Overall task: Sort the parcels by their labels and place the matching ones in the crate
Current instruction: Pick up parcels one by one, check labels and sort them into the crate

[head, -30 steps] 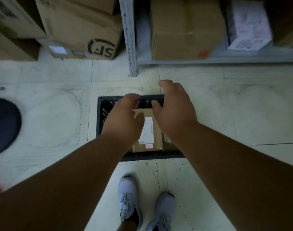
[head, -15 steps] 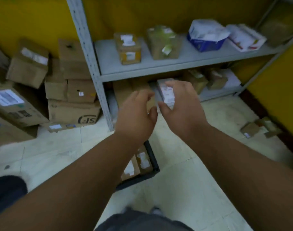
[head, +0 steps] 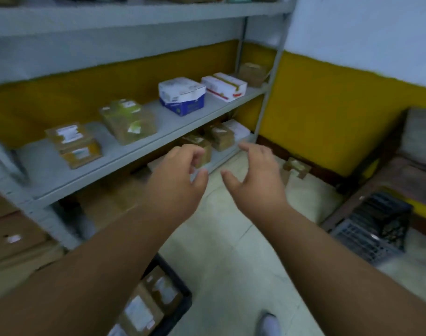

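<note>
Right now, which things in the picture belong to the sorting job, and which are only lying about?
Belong to the job:
- black crate on the floor, parcels inside
- labelled parcels on the middle shelf
- left hand and right hand, both empty

Only lying about:
- grey basket at the right
- small box on the floor by the yellow wall

Pretty dim in here, flat indoor light with a greenish cast and no hard shadows that I can spot. The whole shot is smeared with motion blur, worst at the left edge and lower right where the dark crate [head: 374,229] goes mushy. Labels are unreadable. The shelf [head: 124,156] lines bow near the edges from the wide lens. My left hand [head: 180,180] and right hand [head: 253,180] are soft too.
</note>
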Action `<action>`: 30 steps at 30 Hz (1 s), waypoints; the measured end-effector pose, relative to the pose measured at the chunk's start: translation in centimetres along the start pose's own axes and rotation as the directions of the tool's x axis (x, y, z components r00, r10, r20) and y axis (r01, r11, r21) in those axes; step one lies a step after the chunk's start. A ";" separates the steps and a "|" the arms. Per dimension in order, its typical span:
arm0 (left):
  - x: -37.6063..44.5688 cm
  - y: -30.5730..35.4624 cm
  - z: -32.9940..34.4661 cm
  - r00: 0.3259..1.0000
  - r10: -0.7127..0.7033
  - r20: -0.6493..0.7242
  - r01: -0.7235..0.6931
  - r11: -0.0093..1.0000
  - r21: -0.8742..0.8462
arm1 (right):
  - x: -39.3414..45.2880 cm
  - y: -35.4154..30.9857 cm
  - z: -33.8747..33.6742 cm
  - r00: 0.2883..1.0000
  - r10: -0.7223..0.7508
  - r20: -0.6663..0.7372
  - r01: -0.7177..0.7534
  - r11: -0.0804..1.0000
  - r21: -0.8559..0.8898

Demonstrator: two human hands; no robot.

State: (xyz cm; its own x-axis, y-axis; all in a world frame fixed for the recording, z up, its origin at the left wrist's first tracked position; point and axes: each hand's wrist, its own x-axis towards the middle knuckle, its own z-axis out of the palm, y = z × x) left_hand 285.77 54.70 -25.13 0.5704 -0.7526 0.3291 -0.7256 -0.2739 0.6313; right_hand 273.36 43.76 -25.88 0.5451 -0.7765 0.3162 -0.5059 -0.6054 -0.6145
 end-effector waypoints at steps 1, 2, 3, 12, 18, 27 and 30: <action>1.1 1.2 1.6 1.000 0.019 0.019 -0.019 1.000 -0.005 | 0.7 1.8 -0.7 1.000 0.025 -0.011 -0.025 1.000 -0.017; 2.2 2.4 3.4 0.999 0.034 0.038 -0.033 0.999 -0.020 | 1.4 3.7 -1.5 0.998 0.054 -0.016 -0.054 0.998 -0.032; 3.3 3.8 5.4 0.997 0.049 0.057 -0.047 0.998 -0.040 | 2.2 5.6 -2.4 0.996 0.084 -0.017 -0.085 0.996 -0.042; 14.3 13.9 23.7 0.973 0.140 0.185 -0.102 0.974 -0.202 | 11.9 23.1 -11.4 0.956 0.292 -0.023 -0.292 0.943 -0.161; 20.4 13.9 31.0 0.970 0.074 0.233 -0.019 0.973 -0.230 | 19.5 30.2 -11.0 0.926 0.376 -0.031 -0.377 0.920 -0.103; 38.8 9.2 40.2 0.934 0.081 0.348 0.000 0.974 -0.228 | 34.2 37.6 -7.6 0.879 0.472 -0.072 -0.476 0.876 -0.072; 45.8 10.3 43.8 0.899 0.082 0.431 0.030 0.969 -0.246 | 38.7 40.1 -9.1 0.834 0.539 -0.118 -0.549 0.831 -0.089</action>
State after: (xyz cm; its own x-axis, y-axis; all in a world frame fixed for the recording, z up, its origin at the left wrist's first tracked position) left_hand 287.57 -8.81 -34.28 0.2876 -0.9567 0.0448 -0.5915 -0.1406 0.7939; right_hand 268.07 -12.13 -31.67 0.1036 -0.9945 0.0179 -0.7790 -0.0923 -0.6202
